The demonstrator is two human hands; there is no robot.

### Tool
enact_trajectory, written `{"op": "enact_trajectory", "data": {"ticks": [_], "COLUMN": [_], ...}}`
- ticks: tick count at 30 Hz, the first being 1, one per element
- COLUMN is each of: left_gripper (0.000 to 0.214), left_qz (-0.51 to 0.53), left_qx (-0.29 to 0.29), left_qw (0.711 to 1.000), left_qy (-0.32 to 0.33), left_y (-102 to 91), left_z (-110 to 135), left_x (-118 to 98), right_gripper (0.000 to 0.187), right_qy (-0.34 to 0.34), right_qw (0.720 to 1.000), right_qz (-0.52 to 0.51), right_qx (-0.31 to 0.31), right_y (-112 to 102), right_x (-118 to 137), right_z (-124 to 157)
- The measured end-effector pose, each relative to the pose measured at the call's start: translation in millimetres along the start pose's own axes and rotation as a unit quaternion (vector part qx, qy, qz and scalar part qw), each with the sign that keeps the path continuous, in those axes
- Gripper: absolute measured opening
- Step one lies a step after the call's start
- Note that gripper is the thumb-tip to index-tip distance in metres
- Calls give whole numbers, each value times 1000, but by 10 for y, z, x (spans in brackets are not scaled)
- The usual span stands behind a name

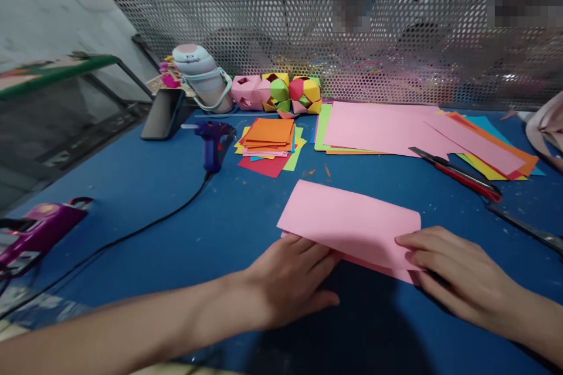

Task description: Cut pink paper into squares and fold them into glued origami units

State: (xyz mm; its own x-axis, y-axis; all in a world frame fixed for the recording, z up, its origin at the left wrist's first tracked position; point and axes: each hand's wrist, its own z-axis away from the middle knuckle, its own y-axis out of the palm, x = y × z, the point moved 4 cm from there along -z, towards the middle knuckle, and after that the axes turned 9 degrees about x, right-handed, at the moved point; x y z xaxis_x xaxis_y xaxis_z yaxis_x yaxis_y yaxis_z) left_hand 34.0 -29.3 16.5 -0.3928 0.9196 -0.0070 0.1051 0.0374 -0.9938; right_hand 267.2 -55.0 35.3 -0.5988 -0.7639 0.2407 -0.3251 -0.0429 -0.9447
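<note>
Sheet (347, 217), pink, one off, lies bent double on the table (220, 234), between both hands. Folding appears to be in hand; the next move likely calls for aligning the edges before creasing. Left hand (292, 281): fingers extended, thumb spread, tips hidden under the upper flap, no grasp visible. Right hand (461, 269): fingertips closed on the right end. Count: one glue gun (213, 143), one cutter (461, 176), three paper balls (279, 91).
</note>
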Motion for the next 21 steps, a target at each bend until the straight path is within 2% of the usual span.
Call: {"op": "enact_trajectory", "data": {"ticks": [3, 6, 9, 10, 11, 12, 13, 14, 18, 21], "left_gripper": [46, 34, 14, 15, 18, 19, 19, 19, 14, 17], "left_qz": [-23, -36, -61, -84, -95, -89, -87, -93, -153, -137], "left_qx": [-43, -89, -99, -91, -117, -152, -150, -141, -105, -55], "left_qw": [999, 995, 991, 990, 988, 983, 979, 976, 978, 987], "left_qy": [3, 34, 65, 62, 25, -45, -105, -138, -92, -55], "left_y": [-84, -215, -296, -302, -330, -362, -363, -358, -325, -269], "left_z": [40, 98, 138, 140, 145, 155, 159, 162, 179, 208], "left_x": [-42, -72, -33, 0, 61, 149, 230, 287, 356, 397], "right_gripper": [18, 17, 17, 17, 17, 16, 16, 16, 16, 15], "right_qy": [-15, -22, -30, -34, -36, -37, -38, -37, -37, -36], "right_qw": [1000, 999, 998, 998, 997, 997, 997, 997, 997, 996], "right_qz": [26, 42, 55, 59, 61, 63, 63, 61, 64, 75], "right_qx": [9, -1, -5, -4, -1, 0, 1, 3, 6, 15], "right_y": [50, 59, 45, 42, 40, 39, 38, 38, 44, 62], "right_x": [27, 34, 30, 29, 28, 27, 26, 26, 16, -5], "right_z": [8, 4, -1, -2, -3, -4, -4, -4, 12, 40]}}
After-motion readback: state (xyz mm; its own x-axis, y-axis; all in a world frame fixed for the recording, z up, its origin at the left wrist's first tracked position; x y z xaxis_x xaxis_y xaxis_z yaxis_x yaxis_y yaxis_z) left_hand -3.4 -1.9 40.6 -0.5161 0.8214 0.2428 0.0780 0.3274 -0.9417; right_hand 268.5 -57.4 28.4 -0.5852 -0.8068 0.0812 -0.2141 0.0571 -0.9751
